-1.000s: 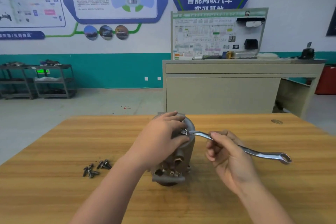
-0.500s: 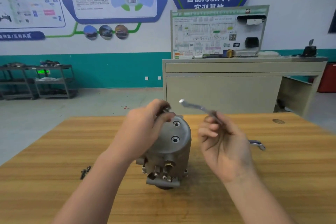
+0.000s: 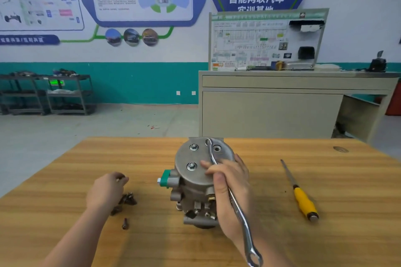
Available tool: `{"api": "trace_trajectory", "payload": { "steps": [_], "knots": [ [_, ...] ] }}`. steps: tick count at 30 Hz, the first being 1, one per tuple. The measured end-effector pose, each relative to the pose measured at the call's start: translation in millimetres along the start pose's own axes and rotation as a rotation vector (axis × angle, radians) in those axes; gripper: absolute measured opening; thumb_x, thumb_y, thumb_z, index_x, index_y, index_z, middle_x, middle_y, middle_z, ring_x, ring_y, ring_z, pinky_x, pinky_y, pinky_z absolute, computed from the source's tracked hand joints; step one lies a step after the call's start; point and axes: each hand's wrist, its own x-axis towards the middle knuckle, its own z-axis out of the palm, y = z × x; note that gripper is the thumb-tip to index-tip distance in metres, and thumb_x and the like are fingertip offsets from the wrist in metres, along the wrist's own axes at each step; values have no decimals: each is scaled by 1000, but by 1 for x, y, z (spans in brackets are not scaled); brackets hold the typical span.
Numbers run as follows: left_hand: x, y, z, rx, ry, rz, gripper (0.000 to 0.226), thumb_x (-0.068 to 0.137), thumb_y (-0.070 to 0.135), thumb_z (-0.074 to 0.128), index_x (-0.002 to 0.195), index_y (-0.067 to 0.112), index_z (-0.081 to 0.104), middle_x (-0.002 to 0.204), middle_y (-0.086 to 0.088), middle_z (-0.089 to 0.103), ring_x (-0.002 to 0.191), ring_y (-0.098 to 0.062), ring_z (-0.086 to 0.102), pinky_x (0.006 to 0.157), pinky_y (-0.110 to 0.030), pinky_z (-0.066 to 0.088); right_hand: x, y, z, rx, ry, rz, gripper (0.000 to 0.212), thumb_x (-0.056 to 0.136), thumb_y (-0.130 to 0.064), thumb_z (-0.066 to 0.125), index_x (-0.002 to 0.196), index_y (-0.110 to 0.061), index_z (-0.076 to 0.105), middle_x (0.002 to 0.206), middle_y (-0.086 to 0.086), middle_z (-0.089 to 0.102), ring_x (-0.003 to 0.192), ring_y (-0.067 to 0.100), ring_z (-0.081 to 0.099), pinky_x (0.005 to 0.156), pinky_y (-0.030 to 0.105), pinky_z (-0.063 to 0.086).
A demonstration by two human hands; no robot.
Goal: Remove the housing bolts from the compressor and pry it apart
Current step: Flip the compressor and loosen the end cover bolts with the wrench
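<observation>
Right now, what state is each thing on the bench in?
compressor: upright on table, two housing bolts still in, one hole empty.
wrench: gripped by right hand.
left hand: pinching a removed bolt.
loose bolts: piled on table.
screwdriver: lying flat, untouched.

the right hand (image 3: 230,188) hides the right side of the compressor (image 3: 195,180) and the wrench's (image 3: 238,208) middle. the left hand (image 3: 106,191) covers part of the loose bolts (image 3: 128,199) near the tabletop's (image 3: 303,245) left edge, and it perhaps pinches one, too blurred to tell.
</observation>
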Motion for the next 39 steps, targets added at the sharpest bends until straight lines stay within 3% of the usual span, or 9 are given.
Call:
{"api": "trace_trajectory", "payload": {
  "steps": [6,11,14,18,22,27,30,33,39],
  "knots": [
    [5,-14,20,122,-125,-45,30,98,30,52,109,9,72,95,-10,69,84,-27,60,70,-30,48,2,9,-4,128,147,98,26,99,-26,40,91,-31,64,99,-16,70,103,10,62,96,60,41],
    [-9,7,6,144,-73,-30,44,101,41,40,127,11,60,119,-15,66,115,-34,56,101,-43,42,3,12,-8,200,161,190,29,100,-36,39,89,-32,65,94,-10,73,100,16,64,94,58,43],
    [-33,60,-19,-360,62,212,38,102,34,43,128,13,60,124,-9,65,117,-27,57,96,-35,47,5,14,-9,265,168,222,33,100,-39,39,84,-30,66,91,-7,74,99,19,65,95,59,42],
    [-78,146,-55,-869,-135,586,25,102,29,42,114,37,62,119,32,58,114,18,49,86,1,36,11,17,-13,351,127,322,42,98,-41,36,78,-25,69,86,0,75,96,22,66,95,39,46],
    [-100,173,-57,-755,-327,683,30,103,19,41,121,22,65,129,17,58,126,2,47,105,-14,33,27,15,-34,595,211,532,61,96,-53,32,73,-15,74,74,17,72,82,26,68,88,34,46],
    [-124,165,-61,-328,16,641,42,98,41,40,130,22,60,125,3,64,117,-15,52,94,-26,37,21,5,-66,773,295,572,55,85,-60,46,86,-16,78,79,10,73,68,15,64,61,20,51],
    [-131,163,-66,-104,192,618,60,90,60,39,139,27,49,134,-1,56,124,-23,44,98,-38,36,14,0,-66,767,313,619,44,85,-41,49,75,-10,78,69,14,70,56,15,60,49,19,47],
    [-133,166,-61,-83,-49,660,92,75,84,27,150,30,25,156,2,24,142,-20,23,113,-39,26,17,-1,-64,642,364,622,32,86,-26,53,71,-9,76,65,13,68,57,15,60,49,20,47],
    [-136,167,-52,-124,-54,717,105,52,95,36,138,34,30,132,11,38,121,-14,45,96,-30,41,24,1,-59,569,520,664,24,97,-8,52,74,-15,51,68,15,70,56,19,64,51,22,50]
  ]
}}
